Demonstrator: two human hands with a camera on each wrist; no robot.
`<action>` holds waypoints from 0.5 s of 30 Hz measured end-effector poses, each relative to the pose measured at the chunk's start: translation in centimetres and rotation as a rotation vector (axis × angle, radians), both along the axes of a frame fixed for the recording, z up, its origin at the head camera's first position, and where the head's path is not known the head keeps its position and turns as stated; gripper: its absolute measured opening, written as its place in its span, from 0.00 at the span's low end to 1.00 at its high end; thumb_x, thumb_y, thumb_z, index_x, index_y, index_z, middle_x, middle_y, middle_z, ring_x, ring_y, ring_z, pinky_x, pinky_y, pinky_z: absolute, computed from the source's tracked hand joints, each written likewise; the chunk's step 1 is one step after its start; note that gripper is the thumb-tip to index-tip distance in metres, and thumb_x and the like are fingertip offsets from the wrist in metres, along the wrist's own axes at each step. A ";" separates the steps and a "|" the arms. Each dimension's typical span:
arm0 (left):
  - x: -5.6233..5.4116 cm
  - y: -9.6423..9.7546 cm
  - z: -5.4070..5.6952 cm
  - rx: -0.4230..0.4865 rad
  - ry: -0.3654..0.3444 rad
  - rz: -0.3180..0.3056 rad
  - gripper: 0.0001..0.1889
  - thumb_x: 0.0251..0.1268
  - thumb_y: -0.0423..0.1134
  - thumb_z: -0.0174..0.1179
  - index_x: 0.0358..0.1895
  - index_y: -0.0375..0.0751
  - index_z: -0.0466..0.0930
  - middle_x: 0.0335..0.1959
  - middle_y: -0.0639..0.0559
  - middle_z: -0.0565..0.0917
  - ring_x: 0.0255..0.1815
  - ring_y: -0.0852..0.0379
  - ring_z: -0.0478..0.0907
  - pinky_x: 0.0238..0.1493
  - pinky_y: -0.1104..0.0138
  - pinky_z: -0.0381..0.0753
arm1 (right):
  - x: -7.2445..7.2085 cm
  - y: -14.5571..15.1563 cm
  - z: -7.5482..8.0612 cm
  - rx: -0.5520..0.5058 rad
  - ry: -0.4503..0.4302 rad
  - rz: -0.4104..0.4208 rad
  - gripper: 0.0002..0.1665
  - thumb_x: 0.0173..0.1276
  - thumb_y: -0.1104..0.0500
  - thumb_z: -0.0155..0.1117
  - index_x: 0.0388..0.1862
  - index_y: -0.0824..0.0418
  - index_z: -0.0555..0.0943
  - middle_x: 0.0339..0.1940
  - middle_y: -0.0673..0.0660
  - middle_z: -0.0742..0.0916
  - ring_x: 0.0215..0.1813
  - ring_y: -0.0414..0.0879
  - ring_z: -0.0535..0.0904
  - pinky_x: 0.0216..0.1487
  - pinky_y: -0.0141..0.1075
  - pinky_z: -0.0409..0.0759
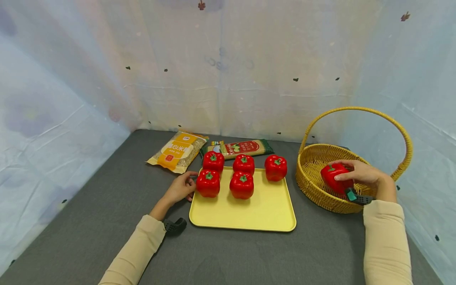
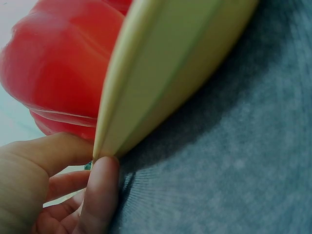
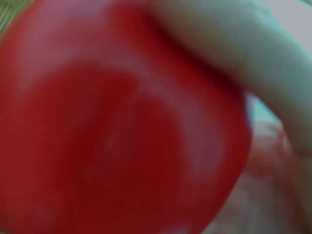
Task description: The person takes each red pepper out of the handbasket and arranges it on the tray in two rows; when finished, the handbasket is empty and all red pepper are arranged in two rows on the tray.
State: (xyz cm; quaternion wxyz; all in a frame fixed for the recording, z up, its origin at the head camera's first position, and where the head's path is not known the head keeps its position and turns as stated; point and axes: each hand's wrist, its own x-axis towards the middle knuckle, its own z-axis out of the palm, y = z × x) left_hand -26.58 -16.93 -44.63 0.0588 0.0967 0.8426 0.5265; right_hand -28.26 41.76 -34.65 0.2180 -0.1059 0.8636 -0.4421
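My right hand (image 1: 361,172) grips a red bell pepper (image 1: 330,178) inside the yellow wicker basket (image 1: 313,196). In the right wrist view that pepper (image 3: 107,146) fills most of the picture, with fingers curved over its side; its underside is hidden. At the left edge of a yellow tray (image 1: 246,217), my left hand (image 1: 180,187) pinches the rim between thumb and fingers, as the left wrist view shows on the tray edge (image 2: 146,83). Several more red bell peppers stand stem up on the tray, the front left pepper (image 1: 208,183) closest to the left hand.
Behind the tray lie a clear-and-orange bag of grain (image 1: 178,151) and a red-and-green packet (image 1: 246,147). The basket's tall handle (image 1: 356,108) arches above the right hand. Pale curtains (image 1: 228,71) surround the dark grey table (image 1: 107,198).
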 end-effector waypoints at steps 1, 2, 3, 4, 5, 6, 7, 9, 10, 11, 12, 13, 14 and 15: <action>0.0 0.0 0.0 0.001 0.000 0.002 0.23 0.61 0.28 0.55 0.61 0.33 0.67 0.27 0.43 0.74 0.18 0.54 0.75 0.19 0.61 0.82 | 0.1 -0.4 0.2 -0.004 0.044 -0.012 0.37 0.65 0.58 0.60 0.69 0.66 0.58 0.55 0.65 0.72 0.48 0.48 0.76 0.44 0.43 0.82; 0.0 0.0 0.0 -0.001 0.001 0.002 0.23 0.61 0.28 0.55 0.61 0.33 0.67 0.27 0.43 0.74 0.18 0.54 0.75 0.19 0.61 0.82 | 0.2 -0.7 0.3 -0.013 0.086 -0.024 0.36 0.65 0.58 0.60 0.68 0.65 0.59 0.55 0.64 0.72 0.48 0.47 0.77 0.44 0.42 0.82; 0.0 0.0 -0.1 -0.004 0.002 0.002 0.23 0.61 0.28 0.55 0.61 0.34 0.67 0.28 0.43 0.74 0.18 0.54 0.75 0.19 0.62 0.82 | 0.3 -1.1 0.5 -0.020 0.125 -0.038 0.34 0.66 0.58 0.60 0.68 0.64 0.60 0.54 0.62 0.73 0.47 0.45 0.77 0.44 0.42 0.82; 0.0 0.0 -0.1 -0.006 0.001 0.003 0.23 0.61 0.28 0.55 0.61 0.34 0.67 0.28 0.43 0.74 0.18 0.54 0.75 0.19 0.62 0.82 | 0.4 -1.5 0.7 -0.021 0.170 -0.047 0.33 0.66 0.58 0.60 0.67 0.64 0.61 0.53 0.60 0.74 0.47 0.44 0.77 0.43 0.41 0.82; 0.0 0.0 -0.1 -0.008 0.001 0.004 0.23 0.61 0.28 0.55 0.61 0.34 0.67 0.28 0.43 0.74 0.18 0.54 0.75 0.19 0.62 0.82 | 0.6 -1.9 0.9 -0.021 0.207 -0.059 0.33 0.66 0.58 0.60 0.67 0.63 0.61 0.52 0.57 0.75 0.46 0.42 0.77 0.42 0.40 0.82; -0.1 0.0 -0.1 -0.010 0.000 0.005 0.23 0.61 0.28 0.55 0.61 0.34 0.66 0.28 0.43 0.74 0.18 0.54 0.75 0.19 0.62 0.82 | 0.7 -2.3 1.1 -0.025 0.237 -0.068 0.32 0.66 0.58 0.60 0.66 0.63 0.62 0.51 0.55 0.76 0.46 0.41 0.77 0.42 0.39 0.82; -0.1 0.0 -0.2 -0.011 -0.001 0.004 0.23 0.61 0.28 0.55 0.61 0.34 0.66 0.28 0.43 0.74 0.18 0.54 0.75 0.19 0.62 0.82 | 0.8 -2.7 1.3 -0.029 0.263 -0.078 0.32 0.66 0.57 0.60 0.66 0.62 0.62 0.50 0.52 0.76 0.46 0.40 0.76 0.41 0.38 0.82; -0.1 0.0 -0.2 -0.010 -0.003 0.004 0.23 0.61 0.28 0.55 0.62 0.34 0.66 0.28 0.43 0.74 0.19 0.54 0.75 0.20 0.61 0.82 | 1.1 -3.6 1.6 -0.058 0.297 -0.099 0.33 0.66 0.58 0.60 0.67 0.61 0.61 0.49 0.48 0.76 0.46 0.38 0.76 0.41 0.35 0.82; -0.1 0.0 -0.2 -0.008 -0.003 0.005 0.23 0.61 0.28 0.55 0.62 0.34 0.66 0.28 0.43 0.74 0.19 0.53 0.75 0.20 0.61 0.82 | 1.2 -4.1 1.7 -0.079 0.314 -0.106 0.33 0.66 0.58 0.61 0.67 0.61 0.61 0.48 0.47 0.76 0.46 0.38 0.76 0.41 0.35 0.81; -0.1 0.0 -0.2 -0.007 -0.002 0.005 0.23 0.61 0.28 0.55 0.62 0.34 0.66 0.28 0.43 0.74 0.19 0.53 0.75 0.20 0.61 0.82 | 1.3 -4.6 1.8 -0.099 0.330 -0.113 0.33 0.66 0.59 0.61 0.67 0.61 0.61 0.49 0.46 0.76 0.46 0.38 0.75 0.41 0.34 0.81; -0.1 0.0 -0.2 -0.005 -0.001 0.004 0.23 0.61 0.28 0.55 0.62 0.34 0.66 0.28 0.43 0.74 0.19 0.53 0.75 0.20 0.61 0.82 | 1.4 -5.1 1.8 -0.120 0.350 -0.111 0.33 0.65 0.60 0.61 0.67 0.61 0.61 0.49 0.46 0.76 0.46 0.38 0.76 0.41 0.34 0.82; -0.1 0.0 -0.2 -0.002 -0.001 0.004 0.24 0.61 0.28 0.55 0.62 0.34 0.66 0.28 0.43 0.74 0.19 0.53 0.75 0.20 0.61 0.82 | 1.6 -5.6 1.8 -0.135 0.373 -0.109 0.33 0.65 0.61 0.61 0.67 0.61 0.61 0.49 0.46 0.75 0.46 0.38 0.76 0.41 0.33 0.82; -0.1 0.0 -0.2 -0.001 0.000 0.004 0.24 0.61 0.28 0.55 0.62 0.34 0.66 0.28 0.43 0.74 0.19 0.53 0.75 0.20 0.61 0.82 | 1.7 -6.1 1.7 -0.154 0.392 -0.111 0.33 0.64 0.62 0.62 0.67 0.61 0.62 0.50 0.46 0.75 0.46 0.38 0.76 0.41 0.33 0.82; -0.1 -0.1 -0.2 0.001 0.000 0.004 0.24 0.61 0.28 0.55 0.61 0.34 0.66 0.28 0.43 0.74 0.19 0.53 0.75 0.20 0.61 0.82 | 1.8 -6.6 1.7 -0.164 0.415 -0.107 0.33 0.64 0.62 0.62 0.67 0.61 0.63 0.50 0.46 0.75 0.46 0.38 0.76 0.41 0.32 0.82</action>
